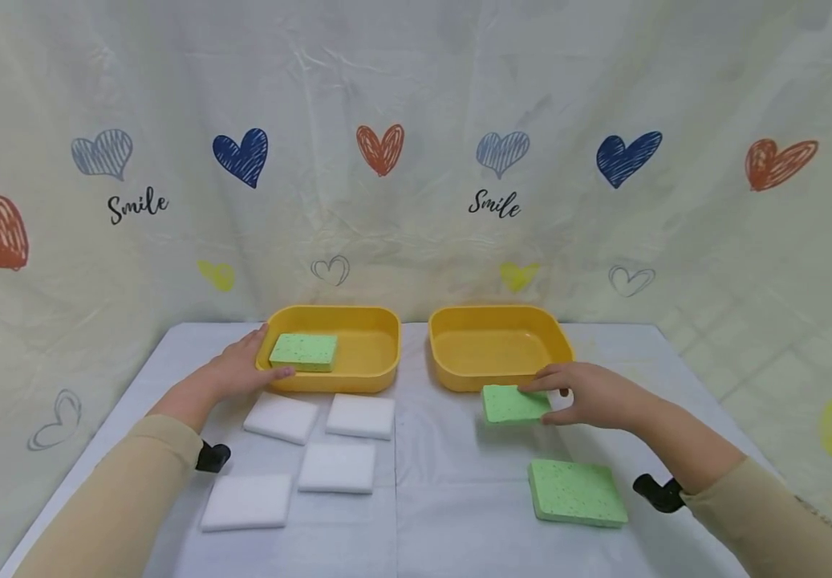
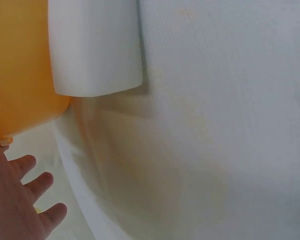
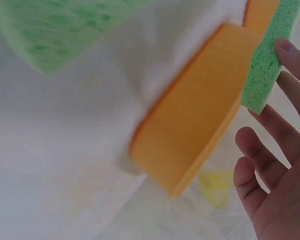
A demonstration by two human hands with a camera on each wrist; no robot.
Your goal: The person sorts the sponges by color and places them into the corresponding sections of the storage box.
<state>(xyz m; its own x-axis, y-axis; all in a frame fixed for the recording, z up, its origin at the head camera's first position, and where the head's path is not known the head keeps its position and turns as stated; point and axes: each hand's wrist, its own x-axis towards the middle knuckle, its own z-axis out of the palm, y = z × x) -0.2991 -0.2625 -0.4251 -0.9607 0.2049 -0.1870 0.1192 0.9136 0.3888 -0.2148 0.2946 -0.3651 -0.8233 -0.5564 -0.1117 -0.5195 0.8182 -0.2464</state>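
My right hand (image 1: 592, 395) pinches a green sponge (image 1: 505, 404) by its right end between thumb and fingers, just in front of the right yellow bin (image 1: 473, 379). In the right wrist view the held sponge (image 3: 270, 55) shows pores on its face, and the other fingers are spread away from it. My left hand (image 1: 238, 369) rests against the left end of the left yellow bin (image 1: 347, 384), its thumb along the front wall. Inside that bin lies another green sponge (image 1: 303, 353). A further green sponge (image 1: 578, 491) lies flat on the table near my right wrist.
Several white sponges (image 1: 336, 467) lie on the white-covered table in front of the left bin. One white sponge (image 2: 95, 50) shows close to the bin wall in the left wrist view. A curtain (image 1: 416, 233) printed with hearts hangs behind the bins.
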